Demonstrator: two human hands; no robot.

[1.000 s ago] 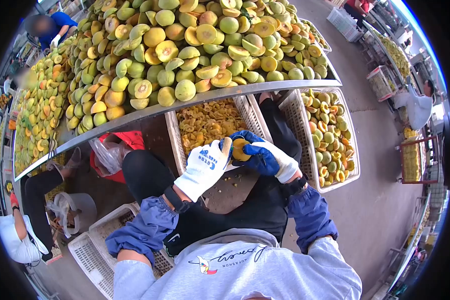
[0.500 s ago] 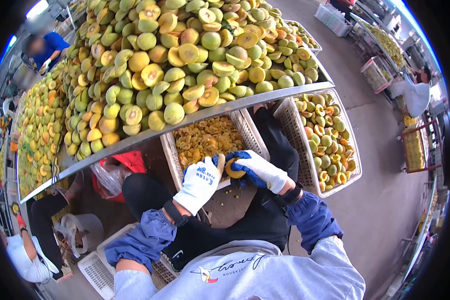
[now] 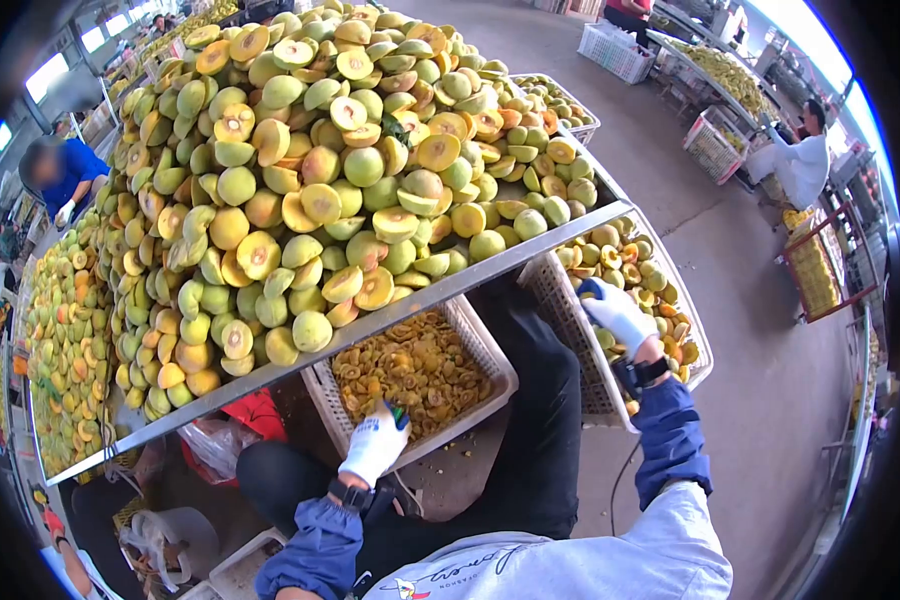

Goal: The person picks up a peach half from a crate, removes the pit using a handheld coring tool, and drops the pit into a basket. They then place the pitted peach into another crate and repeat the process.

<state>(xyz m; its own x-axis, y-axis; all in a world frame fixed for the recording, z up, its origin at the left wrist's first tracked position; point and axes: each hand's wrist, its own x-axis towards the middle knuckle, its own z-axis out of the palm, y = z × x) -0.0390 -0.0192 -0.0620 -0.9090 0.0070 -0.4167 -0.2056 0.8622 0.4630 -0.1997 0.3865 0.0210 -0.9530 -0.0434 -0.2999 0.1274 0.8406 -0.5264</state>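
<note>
My left hand [image 3: 378,442], in a white glove with blue coating, is closed around a small green and dark object [image 3: 399,415] whose kind I cannot make out. It is over the near left edge of the middle crate [image 3: 505,385], which contains brownish-yellow fruit scraps [image 3: 410,375]. My right hand [image 3: 618,315], gloved alike, reaches over the right crate [image 3: 705,350] of peach-like fruit halves [image 3: 645,270]. Its blue fingertips look apart above the fruit, with nothing plainly held.
A metal-edged table [image 3: 450,292] bears a large heap of green-yellow fruit halves [image 3: 320,200]. My legs [image 3: 535,420] flank the middle crate. A red bag [image 3: 258,412] and a white bucket [image 3: 185,540] stand left. Co-workers [image 3: 65,180] [image 3: 795,160] sit farther off.
My hands have parted: the right, which held a yellow fruit half beside the left, has moved right to the right crate. The left has shifted slightly down and left. The view has turned.
</note>
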